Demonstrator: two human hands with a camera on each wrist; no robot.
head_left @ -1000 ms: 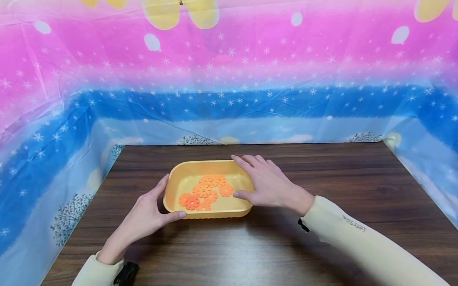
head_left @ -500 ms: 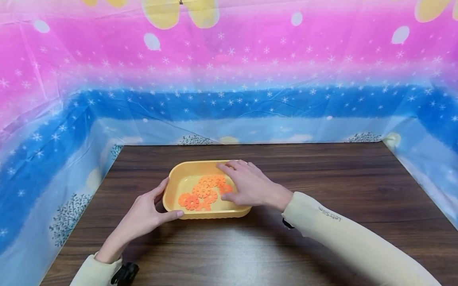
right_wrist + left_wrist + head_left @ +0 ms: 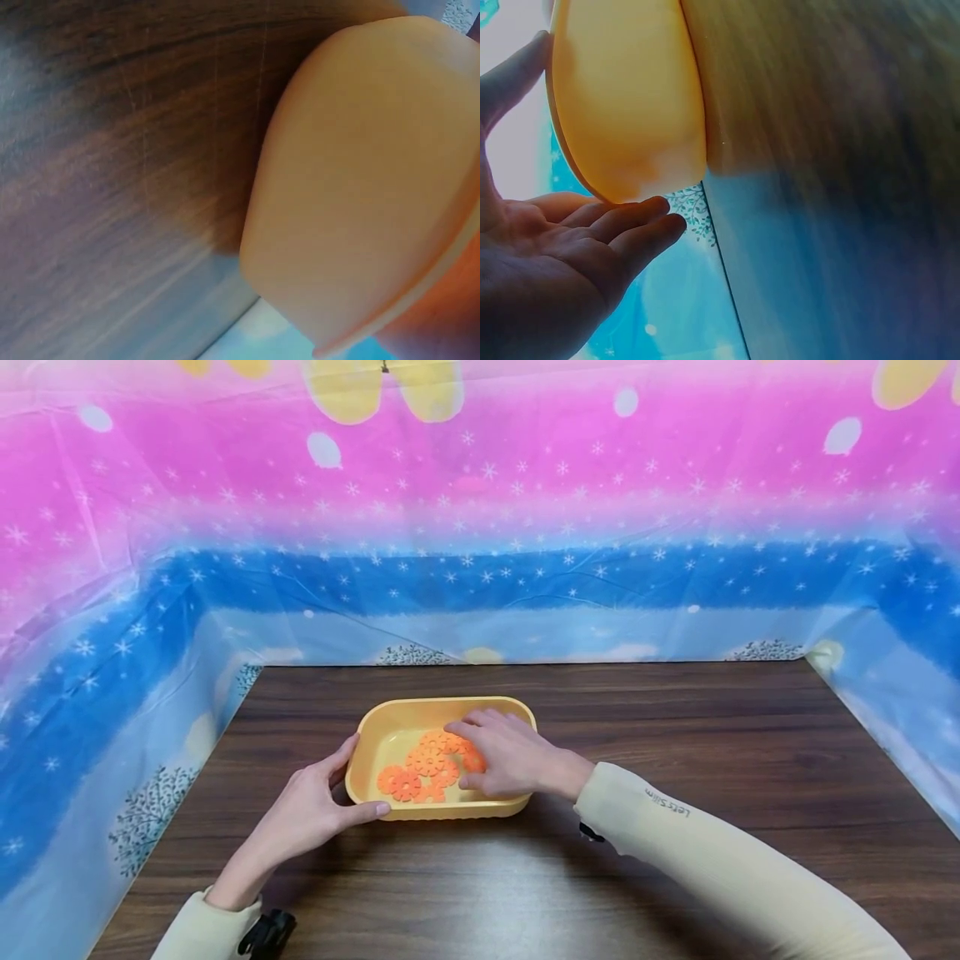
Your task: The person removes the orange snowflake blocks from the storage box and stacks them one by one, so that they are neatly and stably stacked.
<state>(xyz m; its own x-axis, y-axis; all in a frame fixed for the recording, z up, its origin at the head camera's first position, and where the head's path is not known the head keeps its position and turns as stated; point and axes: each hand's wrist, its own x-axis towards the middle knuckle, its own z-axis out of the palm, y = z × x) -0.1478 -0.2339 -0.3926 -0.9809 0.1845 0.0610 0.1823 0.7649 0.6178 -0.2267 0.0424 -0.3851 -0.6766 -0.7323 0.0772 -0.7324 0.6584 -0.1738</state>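
A yellow plastic basin (image 3: pixel 390 814) sits on the table, with several flat orange notched discs (image 3: pixel 426 762) lying loosely on its floor. My left hand (image 3: pixel 300 814) steadies the basin's left end, thumb spread to the near rim and fingers at the far corner. In the left wrist view those fingers (image 3: pixel 641 225) lie nearly straight against its outside. My right hand (image 3: pixel 510 752) reaches over the right rim into the basin. Its thumb and fingers are spread above the discs at the right side, partly covering them. The right wrist view shows mostly the basin's outer wall (image 3: pixel 360 187).
The dark wood-grain table (image 3: pixel 675 718) extends around the basin on every side. A snowflake-patterned pink and blue cloth (image 3: pixel 480 577) hangs behind the table and along both sides. Black wrist devices (image 3: pixel 267 933) show at the sleeve cuffs.
From the basin's right rim, my right hand has moved left and down into it, over the discs. My left hand stays at the left end. The basin has hardly shifted.
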